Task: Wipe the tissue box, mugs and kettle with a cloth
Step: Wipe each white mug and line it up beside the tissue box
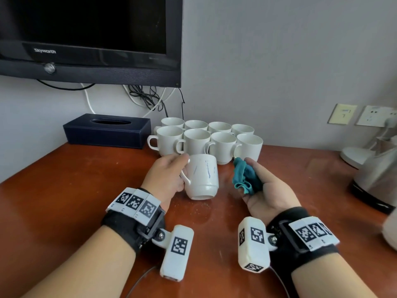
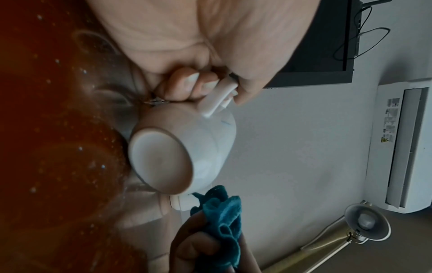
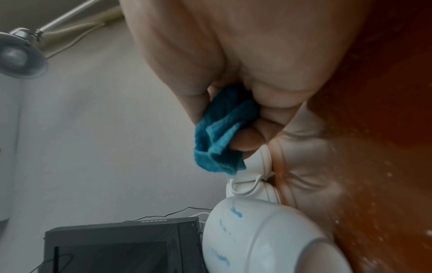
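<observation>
My left hand grips the handle of a white mug with blue marks on its side, tilted so its base faces me above the table. The left wrist view shows its fingers curled through the handle and the mug base-on. My right hand holds a bunched teal cloth just right of the mug, not touching it. The cloth and marked mug also show in the right wrist view. Several clean white mugs stand in two rows behind. A dark blue tissue box sits back left. A steel kettle stands far right.
The brown wooden table is speckled with crumbs. A black TV hangs on the wall above the tissue box, cables dangling below it. Wall sockets and a white lamp base are at the right.
</observation>
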The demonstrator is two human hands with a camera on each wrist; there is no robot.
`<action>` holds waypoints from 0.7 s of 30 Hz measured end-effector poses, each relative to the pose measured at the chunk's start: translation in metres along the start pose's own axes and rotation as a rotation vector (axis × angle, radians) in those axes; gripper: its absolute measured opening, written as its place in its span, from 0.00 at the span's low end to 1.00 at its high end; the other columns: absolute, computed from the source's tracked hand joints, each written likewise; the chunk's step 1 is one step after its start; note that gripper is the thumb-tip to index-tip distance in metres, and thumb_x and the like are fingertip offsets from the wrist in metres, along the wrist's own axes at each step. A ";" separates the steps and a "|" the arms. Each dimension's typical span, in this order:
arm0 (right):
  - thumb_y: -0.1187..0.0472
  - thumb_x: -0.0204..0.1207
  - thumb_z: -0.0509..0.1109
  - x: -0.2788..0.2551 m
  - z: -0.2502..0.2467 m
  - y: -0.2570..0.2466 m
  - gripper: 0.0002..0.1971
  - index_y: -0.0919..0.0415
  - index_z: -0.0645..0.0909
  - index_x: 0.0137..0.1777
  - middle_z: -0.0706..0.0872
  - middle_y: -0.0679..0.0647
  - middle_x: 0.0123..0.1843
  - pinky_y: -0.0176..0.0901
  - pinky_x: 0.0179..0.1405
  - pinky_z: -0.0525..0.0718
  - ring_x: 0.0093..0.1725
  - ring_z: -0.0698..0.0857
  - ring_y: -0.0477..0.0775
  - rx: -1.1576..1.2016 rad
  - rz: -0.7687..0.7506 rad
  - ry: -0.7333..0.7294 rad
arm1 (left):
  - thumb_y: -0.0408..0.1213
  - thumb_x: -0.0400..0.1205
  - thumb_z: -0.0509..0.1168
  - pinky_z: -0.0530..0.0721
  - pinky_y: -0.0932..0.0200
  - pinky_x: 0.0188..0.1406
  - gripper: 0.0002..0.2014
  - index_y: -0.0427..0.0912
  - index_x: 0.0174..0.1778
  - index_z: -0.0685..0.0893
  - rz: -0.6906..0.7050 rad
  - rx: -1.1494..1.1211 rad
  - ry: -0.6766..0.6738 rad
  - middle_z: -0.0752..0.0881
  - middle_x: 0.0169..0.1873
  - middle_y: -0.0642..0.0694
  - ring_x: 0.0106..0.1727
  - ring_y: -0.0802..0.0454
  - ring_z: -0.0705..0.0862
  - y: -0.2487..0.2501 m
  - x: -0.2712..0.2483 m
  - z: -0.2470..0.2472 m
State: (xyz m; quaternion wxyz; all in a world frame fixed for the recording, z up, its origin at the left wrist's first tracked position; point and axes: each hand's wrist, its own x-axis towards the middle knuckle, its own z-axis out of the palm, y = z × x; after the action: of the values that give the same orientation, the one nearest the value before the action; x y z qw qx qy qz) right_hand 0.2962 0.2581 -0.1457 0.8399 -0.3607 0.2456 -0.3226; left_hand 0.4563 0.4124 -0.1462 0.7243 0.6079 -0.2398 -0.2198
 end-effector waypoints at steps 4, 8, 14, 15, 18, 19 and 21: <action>0.71 0.82 0.70 0.000 -0.001 0.001 0.19 0.57 0.81 0.72 0.92 0.65 0.60 0.45 0.32 0.88 0.50 0.91 0.61 0.008 -0.057 0.005 | 0.41 0.89 0.66 0.64 0.55 0.28 0.11 0.38 0.45 0.82 0.001 0.012 0.003 0.72 0.28 0.45 0.24 0.53 0.68 -0.001 0.000 0.000; 0.73 0.74 0.73 -0.001 -0.002 0.002 0.23 0.69 0.82 0.70 0.90 0.69 0.64 0.51 0.55 0.94 0.58 0.92 0.64 0.031 -0.050 -0.072 | 0.41 0.89 0.66 0.65 0.57 0.26 0.10 0.38 0.47 0.83 -0.009 0.016 0.003 0.72 0.29 0.44 0.23 0.53 0.68 0.002 -0.002 0.003; 0.76 0.82 0.66 -0.008 0.003 -0.002 0.10 0.70 0.85 0.59 0.94 0.65 0.53 0.41 0.45 0.93 0.49 0.95 0.57 0.018 -0.044 -0.098 | 0.43 0.89 0.66 0.69 0.55 0.28 0.15 0.34 0.42 0.82 0.049 0.129 -0.035 0.75 0.33 0.38 0.27 0.49 0.71 0.007 -0.007 0.003; 0.75 0.83 0.66 -0.009 0.003 -0.002 0.09 0.68 0.85 0.57 0.94 0.65 0.53 0.42 0.43 0.93 0.49 0.95 0.58 0.013 -0.043 -0.098 | 0.43 0.89 0.66 0.70 0.55 0.28 0.17 0.31 0.42 0.81 0.064 0.157 -0.046 0.76 0.33 0.38 0.28 0.49 0.72 0.008 -0.009 0.003; 0.72 0.85 0.64 -0.011 0.003 -0.003 0.09 0.63 0.85 0.57 0.93 0.65 0.54 0.48 0.39 0.93 0.48 0.95 0.61 -0.006 -0.025 -0.110 | 0.42 0.90 0.66 0.73 0.56 0.27 0.21 0.23 0.47 0.80 0.104 0.232 -0.074 0.77 0.31 0.37 0.29 0.47 0.74 0.011 -0.013 0.005; 0.71 0.86 0.64 -0.011 0.003 -0.004 0.10 0.62 0.85 0.59 0.93 0.66 0.55 0.49 0.38 0.93 0.49 0.95 0.62 -0.010 -0.020 -0.119 | 0.43 0.89 0.67 0.74 0.57 0.27 0.21 0.23 0.47 0.80 0.112 0.246 -0.082 0.78 0.29 0.37 0.29 0.48 0.75 0.012 -0.015 0.005; 0.69 0.87 0.63 -0.011 0.004 -0.008 0.12 0.59 0.85 0.62 0.93 0.65 0.54 0.48 0.34 0.92 0.47 0.94 0.63 -0.015 -0.018 -0.129 | 0.43 0.89 0.67 0.75 0.58 0.27 0.21 0.23 0.47 0.80 0.118 0.260 -0.091 0.78 0.27 0.39 0.29 0.48 0.75 0.013 -0.015 0.005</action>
State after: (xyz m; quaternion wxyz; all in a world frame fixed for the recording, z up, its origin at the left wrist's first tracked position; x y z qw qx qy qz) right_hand 0.2888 0.2638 -0.1352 0.8484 -0.3892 0.1902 -0.3043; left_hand 0.4413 0.4195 -0.1339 0.6395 0.6707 -0.3343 -0.1714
